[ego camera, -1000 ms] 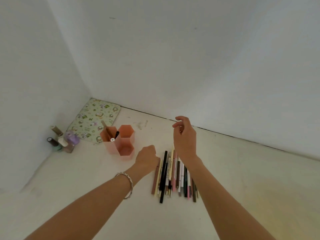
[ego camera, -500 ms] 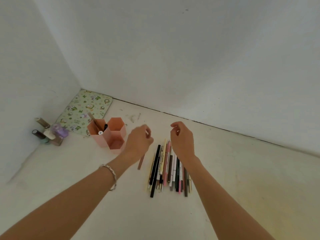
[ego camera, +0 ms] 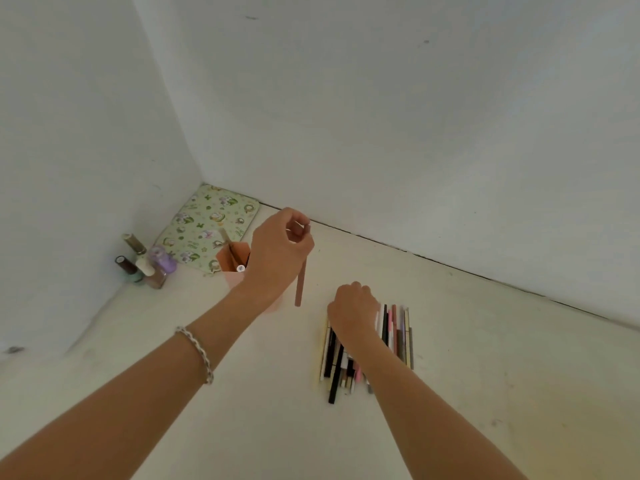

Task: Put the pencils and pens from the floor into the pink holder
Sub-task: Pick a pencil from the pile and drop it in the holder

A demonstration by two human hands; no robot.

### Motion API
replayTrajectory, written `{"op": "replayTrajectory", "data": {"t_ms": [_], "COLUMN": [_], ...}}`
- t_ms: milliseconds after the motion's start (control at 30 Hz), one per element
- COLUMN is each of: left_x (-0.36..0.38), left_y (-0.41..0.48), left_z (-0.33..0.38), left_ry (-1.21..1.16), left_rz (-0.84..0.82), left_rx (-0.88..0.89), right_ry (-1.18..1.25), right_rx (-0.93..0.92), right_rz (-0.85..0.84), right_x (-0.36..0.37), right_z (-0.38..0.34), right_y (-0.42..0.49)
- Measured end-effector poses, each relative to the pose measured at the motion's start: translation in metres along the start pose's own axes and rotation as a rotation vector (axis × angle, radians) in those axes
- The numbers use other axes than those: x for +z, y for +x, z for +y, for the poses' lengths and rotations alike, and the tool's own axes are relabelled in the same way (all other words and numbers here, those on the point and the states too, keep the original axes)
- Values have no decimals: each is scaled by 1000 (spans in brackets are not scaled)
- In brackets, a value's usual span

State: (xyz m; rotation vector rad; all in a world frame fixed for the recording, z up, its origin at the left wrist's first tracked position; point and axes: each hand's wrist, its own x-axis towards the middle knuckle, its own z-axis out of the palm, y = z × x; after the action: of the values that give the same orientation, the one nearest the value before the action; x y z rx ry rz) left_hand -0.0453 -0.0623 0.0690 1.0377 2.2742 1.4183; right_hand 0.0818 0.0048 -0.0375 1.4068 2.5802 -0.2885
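The left hand (ego camera: 280,252) pinches the top of a brown-pink pencil (ego camera: 300,282) with its thumb and fingers. The pencil hangs straight down, close by the right side of the pink holder (ego camera: 230,280), which has a few pens in it. The right hand (ego camera: 353,311) rests on the pile of pens (ego camera: 398,336) on the floor, farther right of the holder, and its fingers curl down so I cannot tell if they hold one.

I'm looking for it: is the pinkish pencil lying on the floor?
No, the left hand pinches the pinkish pencil by its top, hanging down.
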Motion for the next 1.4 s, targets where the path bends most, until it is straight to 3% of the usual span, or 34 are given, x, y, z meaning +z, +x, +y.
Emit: {"op": "replayTrajectory", "data": {"t_ms": [100, 267, 467, 600, 733, 867, 933, 1033, 1167, 1400], "left_x": [-9, -14, -11, -21, -55, -99, -106, -97, -81, -116], "left_y": [2, 1, -3, 1, 15, 30, 31, 23, 4, 6], "left_z": [3, 12, 16, 17, 19, 5, -10, -37, -70, -63], "left_ry": [-18, -55, -97, -98, -185, -231, -208, -132, 136, 9], "left_rz": [32, 24, 7, 37, 216, 503, 547, 462, 239, 370], "left_rx": [6, 21, 20, 38, 50, 74, 64, 60, 4, -49], "right_ry": [36, -22, -9, 361, 743, 1199, 1321, 1357, 1311, 1157], "right_rx": [-7, 40, 67, 158, 189, 97, 6, -98, -238, -383], "right_rz": [23, -96, -72, -30, 90, 429, 581, 705, 725, 656], "right_x": [-9, -12, 2, -18, -67, -110, -121, -127, -117, -95], "right_z": [-5, -12, -18, -12, 1, -11, -26, -50, -77, -110], "right_y": [7, 3, -4, 2, 21, 23, 17, 9, -1, -6]}}
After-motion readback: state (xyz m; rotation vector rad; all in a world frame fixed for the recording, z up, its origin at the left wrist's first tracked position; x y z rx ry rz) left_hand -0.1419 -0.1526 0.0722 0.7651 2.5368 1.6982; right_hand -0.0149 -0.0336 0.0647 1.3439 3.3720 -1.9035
